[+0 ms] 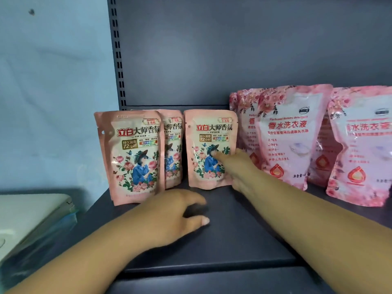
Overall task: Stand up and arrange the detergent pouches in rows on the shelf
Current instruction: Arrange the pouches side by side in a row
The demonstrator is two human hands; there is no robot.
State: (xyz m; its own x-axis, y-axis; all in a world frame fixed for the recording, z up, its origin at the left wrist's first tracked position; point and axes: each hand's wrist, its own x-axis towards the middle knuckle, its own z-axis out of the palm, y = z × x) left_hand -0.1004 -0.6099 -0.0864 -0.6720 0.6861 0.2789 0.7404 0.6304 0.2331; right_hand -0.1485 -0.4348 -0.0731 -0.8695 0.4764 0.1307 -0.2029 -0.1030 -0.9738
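Observation:
Three small pink pouches with a rose-and-figure print stand upright on the dark shelf (222,236). The left pouch (131,155) is nearest, a second pouch (172,149) stands half hidden behind it, and a third pouch (209,145) stands to their right. My right hand (235,168) holds the third pouch at its right edge, thumb across its front. My left hand (169,215) hovers over the shelf in front of the left pouch, fingers relaxed and holding nothing. Larger pink pouches (288,136) stand in rows further right.
The shelf's dark back panel and a slotted upright (118,60) rise behind the pouches. A pale blue wall (53,92) lies to the left. A white box-like object (27,217) sits low at the left, beside the shelf edge.

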